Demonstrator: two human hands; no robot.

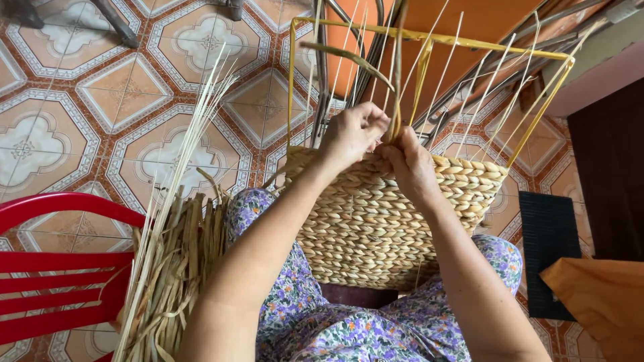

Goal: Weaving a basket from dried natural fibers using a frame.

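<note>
A half-woven straw basket (389, 214) is resting on the person's lap, against a yellow wire frame (429, 40). The left hand (352, 134) and right hand (410, 164) are pinching one dried fibre strand (397, 80) at its rim, close together. A bundle of dried reeds (171, 268) is leaning left, beside a red chair (60, 268).

The woven straw basket (376, 221) under the left hand (352, 134) and right hand (410, 161) rests on a lap in floral purple cloth (349, 328). Beyond both hands lies a floor of patterned orange-and-white tiles (87, 100). On it, right of the right hand, lies a dark ribbed mat (547, 234); left of the left hand stands a red plastic chair (54, 268).
</note>
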